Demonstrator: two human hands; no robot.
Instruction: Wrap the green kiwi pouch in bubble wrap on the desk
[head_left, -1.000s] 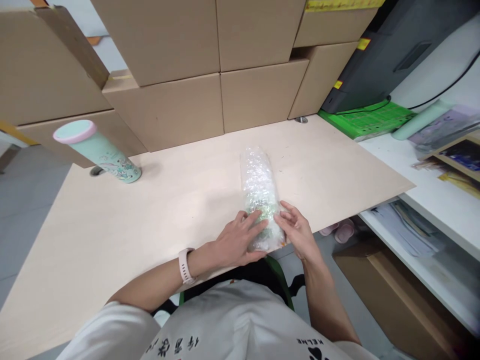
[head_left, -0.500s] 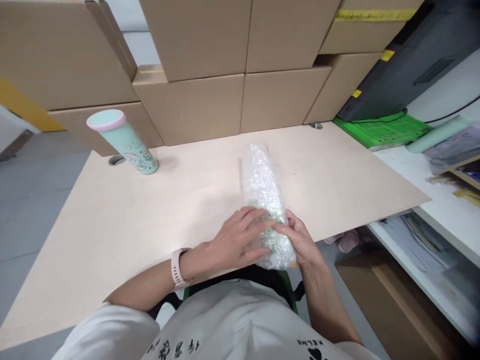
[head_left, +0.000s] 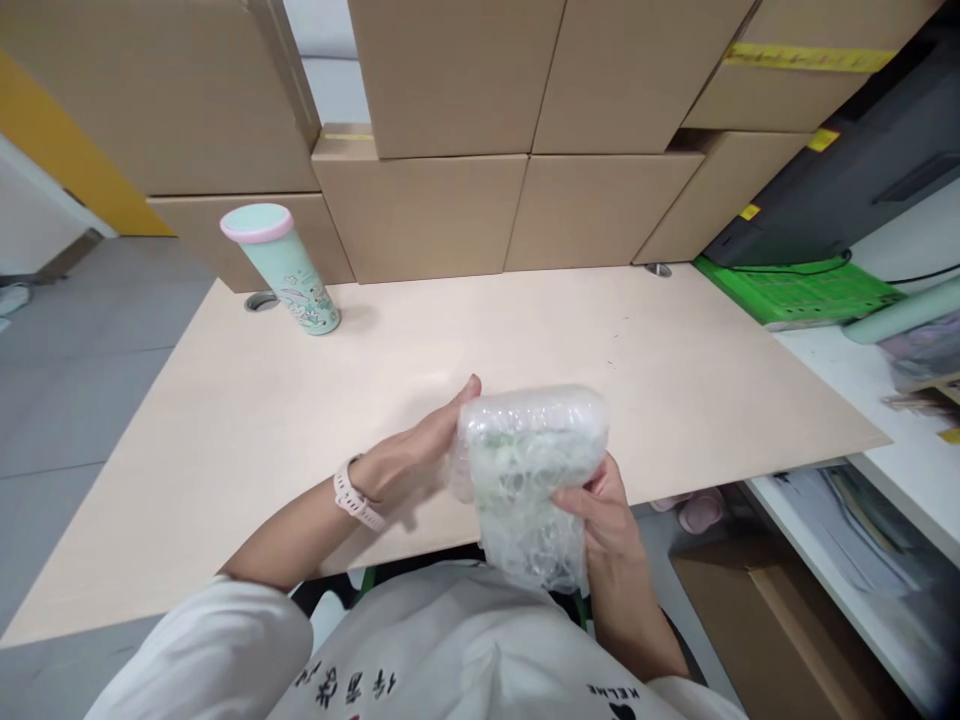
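A clear bubble-wrap package (head_left: 525,490) with something pale green inside is held over the table's front edge. Its far part is folded over into a rounded top. My right hand (head_left: 606,515) grips the right side, thumb on the near face and fingers behind. Against the left end rests my left hand (head_left: 420,440), its thumb raised along the edge and its other fingers mostly hidden behind the wrap. A pinkish watch band is on the left wrist.
A mint tumbler (head_left: 289,270) with a pink rim stands at the back left of the wooden table (head_left: 300,400). Cardboard boxes (head_left: 442,220) are stacked along the back. To the right are a green crate (head_left: 802,290) and a white shelf (head_left: 892,480).
The package was lying lengthwise under both hands; now it is lifted and folded over. My left hand has shifted from its top to its left end. The view has turned slightly left.
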